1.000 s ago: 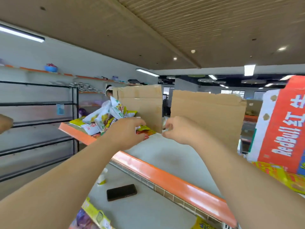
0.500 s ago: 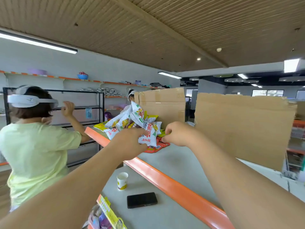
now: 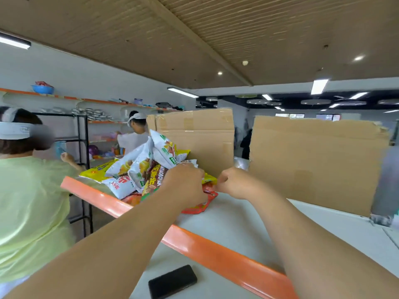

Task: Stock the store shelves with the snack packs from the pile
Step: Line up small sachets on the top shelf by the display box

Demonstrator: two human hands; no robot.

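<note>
Two hands reach out over the top shelf (image 3: 237, 223), a pale board with a glossy orange front edge (image 3: 216, 253) that runs from the far left to the near right. The snack packs (image 3: 138, 169) lie heaped at the far left end of this shelf, just in front of a standing cardboard sheet (image 3: 200, 137). White packs tilt up at the top of the heap, a yellow pack (image 3: 97, 170) lies flat at its left, a brown pack (image 3: 154, 180) leans in the middle, and a red pack (image 3: 203, 207) lies flat at the bottom, nearest the viewer.

The left hand (image 3: 185, 186) is curled into the right side of the heap and grips packs there. Its fingers are hidden behind its back, so which pack it holds cannot be told. The right hand (image 3: 232, 183) is just to the right of it, fingers curled tight, fingertips at the right edge of the heap. Whether they pinch a pack there cannot be told.

A second, larger cardboard sheet (image 3: 313, 160) stands on the shelf further right. On the lower shelf, near the viewer, lies a black phone (image 3: 172, 281).

At the left stands a person in a pale green shirt (image 3: 28, 201) beside a black metal rack (image 3: 83, 147). Farther off, a person in a white cap (image 3: 135, 137) faces wall shelves, where a blue bowl (image 3: 42, 89) sits on top.
</note>
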